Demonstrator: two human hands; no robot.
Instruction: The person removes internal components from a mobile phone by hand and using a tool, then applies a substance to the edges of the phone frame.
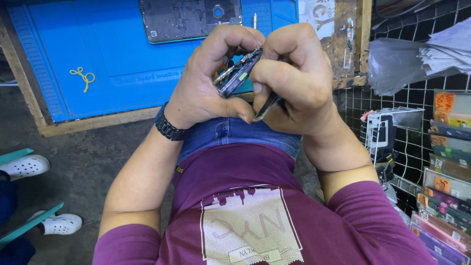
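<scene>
Phone frame (239, 72): frame centre, edge-on, long axis running lower left to upper right.
Left hand (208, 81): closed around it.
Right hand (294, 78): gripping dark tool (266, 107).
Behind: blue mat (98, 49) on worktop (88, 122), back cover (189, 19).

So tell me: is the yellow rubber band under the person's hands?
No, the yellow rubber band lies apart on the blue mat, left of the left hand.
</scene>
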